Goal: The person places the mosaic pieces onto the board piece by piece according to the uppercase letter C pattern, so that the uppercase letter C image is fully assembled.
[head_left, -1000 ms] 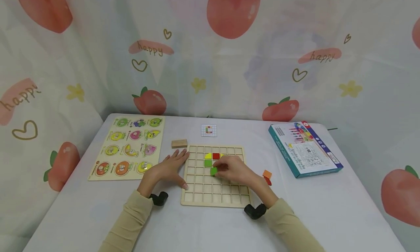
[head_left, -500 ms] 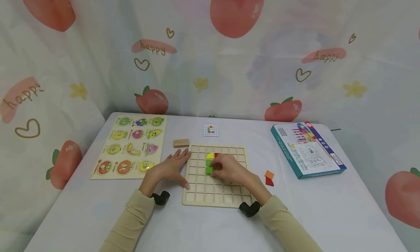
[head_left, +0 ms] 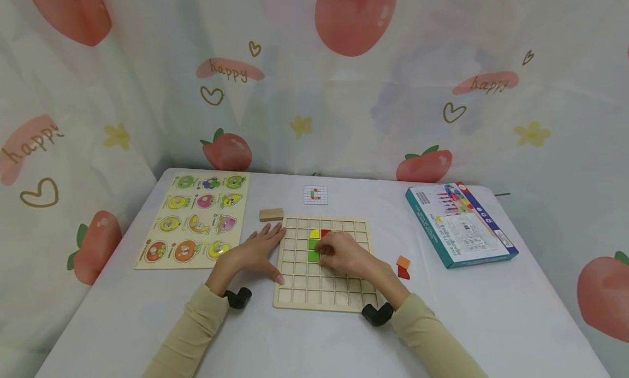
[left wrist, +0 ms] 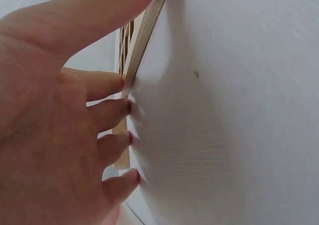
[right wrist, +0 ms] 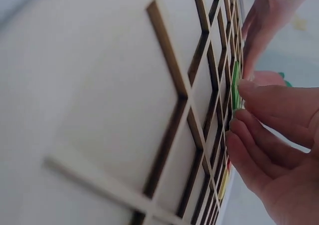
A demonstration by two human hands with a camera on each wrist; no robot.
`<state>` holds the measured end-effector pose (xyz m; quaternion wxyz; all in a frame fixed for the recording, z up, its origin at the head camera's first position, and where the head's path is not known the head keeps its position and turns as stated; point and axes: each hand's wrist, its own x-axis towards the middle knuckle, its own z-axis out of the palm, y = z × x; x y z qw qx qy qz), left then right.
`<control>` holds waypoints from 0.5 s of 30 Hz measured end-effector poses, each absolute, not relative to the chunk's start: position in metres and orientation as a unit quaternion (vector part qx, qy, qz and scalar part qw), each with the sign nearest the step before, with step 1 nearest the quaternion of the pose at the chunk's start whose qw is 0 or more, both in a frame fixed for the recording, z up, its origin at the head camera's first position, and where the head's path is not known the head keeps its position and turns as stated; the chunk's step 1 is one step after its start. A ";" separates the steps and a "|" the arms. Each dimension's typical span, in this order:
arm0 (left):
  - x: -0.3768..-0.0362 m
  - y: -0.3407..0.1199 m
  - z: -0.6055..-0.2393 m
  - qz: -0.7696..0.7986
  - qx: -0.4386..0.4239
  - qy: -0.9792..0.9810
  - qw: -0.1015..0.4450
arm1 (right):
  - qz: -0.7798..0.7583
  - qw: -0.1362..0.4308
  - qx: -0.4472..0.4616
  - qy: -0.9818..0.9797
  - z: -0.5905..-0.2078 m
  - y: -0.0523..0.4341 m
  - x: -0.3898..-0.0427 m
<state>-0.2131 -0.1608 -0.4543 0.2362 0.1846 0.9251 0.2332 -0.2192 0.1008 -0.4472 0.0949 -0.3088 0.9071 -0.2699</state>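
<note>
Right hand (head_left: 342, 252), grip narrow, meets the lower green tile (head_left: 313, 256) in the gridded board (head_left: 298, 283), any pinch unclear; the left hand (head_left: 252, 254) lies spread at the edge. A careless sideways drag could unseat the tile.

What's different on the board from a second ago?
The lower green piece, pinched by the right hand before, moved left into the square just below the other green piece on the grid board. That hand is still at it; whether it has let go, I can't tell. The left hand stayed at the board's left edge.
</note>
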 end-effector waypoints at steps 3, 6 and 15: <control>-0.212 -0.160 -0.454 0.233 0.184 0.925 0.236 | -0.270 0.090 -0.310 0.907 -0.445 0.107 -0.216; -0.212 -0.160 -0.454 0.233 0.184 0.926 0.235 | -0.277 0.093 -0.307 0.906 -0.443 0.115 -0.212; -0.212 -0.158 -0.452 0.221 0.179 0.929 0.239 | -0.286 0.064 -0.288 0.911 -0.442 0.143 -0.204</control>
